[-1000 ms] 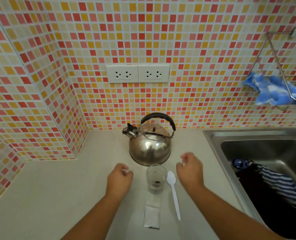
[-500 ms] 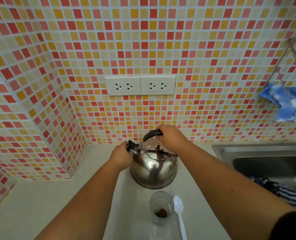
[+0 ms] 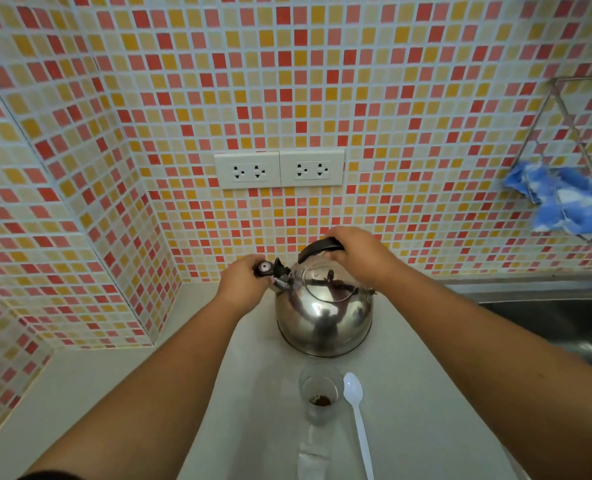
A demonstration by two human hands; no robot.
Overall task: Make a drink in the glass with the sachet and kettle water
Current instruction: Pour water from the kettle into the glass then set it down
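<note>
A shiny steel kettle stands on the counter against the tiled wall. My right hand grips its black handle from the right. My left hand holds the black spout cap, which is lifted open at the kettle's left. In front of the kettle stands a small clear glass with brown powder at its bottom. A white plastic spoon lies just right of the glass. The torn sachet lies flat on the counter below the glass, partly cut off by the frame's bottom edge.
A steel sink lies to the right of the counter. Above it a wire rack on the wall holds a blue cloth. Two white wall sockets sit above the kettle. The tiled wall forms a corner at the left.
Both hands left the glass and reached forward to the kettle. My right hand took the handle and my left hand took the spout cap, which is now flipped open.
</note>
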